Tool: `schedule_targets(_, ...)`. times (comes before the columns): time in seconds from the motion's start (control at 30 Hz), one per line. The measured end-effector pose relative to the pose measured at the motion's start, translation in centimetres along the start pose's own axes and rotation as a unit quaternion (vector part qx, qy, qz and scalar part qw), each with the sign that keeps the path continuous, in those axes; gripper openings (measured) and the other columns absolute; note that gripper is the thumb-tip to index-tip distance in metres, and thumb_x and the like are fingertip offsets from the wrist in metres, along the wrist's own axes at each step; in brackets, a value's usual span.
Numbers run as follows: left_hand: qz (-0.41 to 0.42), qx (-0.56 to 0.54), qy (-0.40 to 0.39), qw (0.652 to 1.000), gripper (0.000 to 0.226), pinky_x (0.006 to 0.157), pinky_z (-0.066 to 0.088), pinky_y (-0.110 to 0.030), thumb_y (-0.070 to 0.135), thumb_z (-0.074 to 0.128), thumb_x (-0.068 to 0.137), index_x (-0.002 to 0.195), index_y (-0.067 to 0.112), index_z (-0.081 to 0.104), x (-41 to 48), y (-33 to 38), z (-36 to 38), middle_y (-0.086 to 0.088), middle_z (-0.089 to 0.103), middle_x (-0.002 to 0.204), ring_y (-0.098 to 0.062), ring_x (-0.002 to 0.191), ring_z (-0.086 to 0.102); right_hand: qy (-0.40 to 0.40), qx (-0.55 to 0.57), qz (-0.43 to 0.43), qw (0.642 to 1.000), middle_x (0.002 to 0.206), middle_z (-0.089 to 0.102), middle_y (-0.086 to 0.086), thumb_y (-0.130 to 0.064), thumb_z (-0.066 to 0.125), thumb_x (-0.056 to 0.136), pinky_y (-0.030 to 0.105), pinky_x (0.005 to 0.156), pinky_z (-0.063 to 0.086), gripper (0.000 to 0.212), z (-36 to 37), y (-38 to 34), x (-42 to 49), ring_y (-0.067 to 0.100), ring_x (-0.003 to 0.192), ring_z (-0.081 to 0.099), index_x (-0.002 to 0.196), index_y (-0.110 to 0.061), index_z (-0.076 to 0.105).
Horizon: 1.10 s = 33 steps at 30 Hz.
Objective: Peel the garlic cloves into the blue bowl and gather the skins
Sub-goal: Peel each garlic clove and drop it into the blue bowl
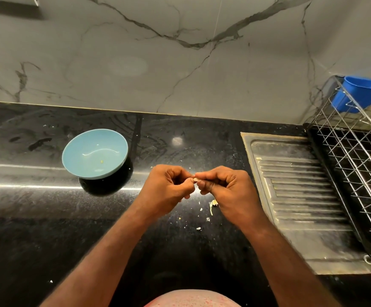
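A person stands at a black counter (36, 218), both hands raised just above it and meeting at the fingertips. The left hand (169, 187) and the right hand (226, 187) are each curled tight, thumb and fingers pinching opposite ends of one small garlic clove (195, 179), of which only a pale sliver shows between them.

The likeliest slip, as I judge it: the clove is tiny and held only by fingertips, so a hard tug at the skin could pop it loose onto the counter, or toward the steel drainboard (301, 196) at the right. The peeling also happens over bare counter, not over the bowl, so flakes fall wide. Loose skins (212, 204) already lie scattered just near of the hands, some partly under the right hand, with stray bits farther off to the near left, which will make gathering slower.

The blue bowl (95, 154) sits left of the hands and slightly farther back, apart from them, holding nothing but a small yellowish fleck.
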<state>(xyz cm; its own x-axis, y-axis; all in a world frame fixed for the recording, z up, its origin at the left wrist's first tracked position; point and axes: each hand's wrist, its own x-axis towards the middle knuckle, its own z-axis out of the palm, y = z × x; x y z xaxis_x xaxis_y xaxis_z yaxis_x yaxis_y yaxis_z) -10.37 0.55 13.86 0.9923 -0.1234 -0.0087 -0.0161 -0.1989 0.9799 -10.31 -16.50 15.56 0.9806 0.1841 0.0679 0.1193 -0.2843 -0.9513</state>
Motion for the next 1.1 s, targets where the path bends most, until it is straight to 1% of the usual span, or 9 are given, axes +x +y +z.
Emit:
schedule_targets(0.13,0.002,-0.041,0.017,0.999,0.02,0.055,0.048,-0.029,0.017,0.065,0.074,0.078,-0.002,0.072,0.02,0.08,0.15,-0.014,0.068,0.063,-0.016,0.054,0.058,0.002,0.047,0.018,0.999,0.081,0.076,0.001,-0.001,0.075,0.081,0.02,0.064,0.056,0.017,0.13,-0.23,0.07,0.014,0.068,0.072,0.097,-0.008,0.077)
schedule_targets(0.23,-0.001,-0.072,0.031,0.997,0.021,0.054,0.049,-0.023,0.016,0.064,0.073,0.077,-0.004,0.07,-0.04,0.1,0.29,-0.006,0.067,0.06,-0.013,0.052,0.057,0.007,0.07,0.024,0.997,0.081,0.076,0.004,0.0,0.075,0.081,0.022,0.066,0.058,0.018,0.32,-0.27,0.02,0.016,0.069,0.073,0.097,-0.008,0.077)
schedule_targets(0.37,0.002,-0.084,0.031,0.996,0.008,0.053,0.047,-0.021,0.003,0.07,0.083,0.076,0.0,0.07,-0.32,-0.03,0.28,-0.003,0.066,0.059,-0.011,0.051,0.057,0.009,0.111,0.04,0.993,0.08,0.077,0.004,-0.002,0.074,0.081,0.026,0.068,0.059,0.018,0.58,-0.2,-0.09,0.021,0.071,0.073,0.093,-0.016,0.077)
schedule_targets(0.5,-0.011,-0.104,0.037,0.994,0.013,0.046,0.042,-0.016,-0.001,0.063,0.09,0.079,0.003,0.068,-0.37,-0.14,0.37,-0.003,0.066,0.06,-0.008,0.049,0.055,0.007,0.158,0.047,0.986,0.08,0.076,0.007,-0.011,0.072,0.079,0.026,0.068,0.059,0.015,0.56,-0.38,-0.01,0.021,0.072,0.073,0.093,-0.012,0.076)
schedule_targets(0.63,-0.019,-0.132,0.032,0.991,0.013,0.045,0.045,-0.02,0.007,0.062,0.093,0.083,0.002,0.069,-0.3,-0.29,0.43,-0.008,0.068,0.068,-0.014,0.055,0.059,0.008,0.115,0.042,0.992,0.082,0.077,0.004,-0.007,0.07,0.086,0.027,0.071,0.059,0.013,0.46,-0.2,0.08,0.02,0.077,0.074,0.094,-0.017,0.075)
schedule_targets(0.77,-0.018,-0.136,0.018,0.99,0.033,0.047,0.047,-0.02,0.034,0.065,0.082,0.086,0.001,0.069,-0.3,-0.21,0.36,-0.007,0.069,0.072,-0.014,0.059,0.061,0.003,0.054,0.038,0.998,0.087,0.077,0.0,-0.012,0.07,0.088,0.032,0.076,0.061,0.014,0.44,0.33,0.03,0.018,0.081,0.074,0.101,-0.014,0.075)
schedule_targets(0.87,-0.012,-0.122,0.017,0.992,0.03,0.049,0.048,-0.022,0.033,0.065,0.082,0.088,0.004,0.069,-0.33,-0.42,0.35,-0.008,0.071,0.075,-0.015,0.062,0.062,0.002,0.019,0.032,0.999,0.088,0.076,-0.003,-0.015,0.071,0.089,0.024,0.073,0.059,0.015,0.26,0.26,-0.04,0.012,0.081,0.073,0.103,-0.013,0.075)
schedule_targets(0.97,-0.008,-0.118,0.015,0.993,0.025,0.049,0.048,-0.022,0.031,0.063,0.084,0.087,0.007,0.068,-0.38,-0.54,0.56,-0.006,0.069,0.074,-0.014,0.062,0.062,0.016,-0.051,-0.005,0.999,0.089,0.073,-0.008,-0.021,0.075,0.086,0.017,0.072,0.055,0.011,0.17,0.18,-0.01,0.006,0.084,0.069,0.097,-0.019,0.076)
schedule_targets(1.1,-0.006,-0.107,0.011,0.994,0.017,0.049,0.047,-0.022,0.023,0.059,0.092,0.086,0.008,0.065,-0.32,-0.58,0.68,-0.003,0.067,0.073,-0.014,0.062,0.062,0.019,-0.053,-0.013,0.998,0.087,0.07,-0.008,-0.023,0.075,0.085,0.022,0.069,0.056,0.008,0.35,0.39,0.07,0.01,0.081,0.068,0.093,-0.023,0.076)
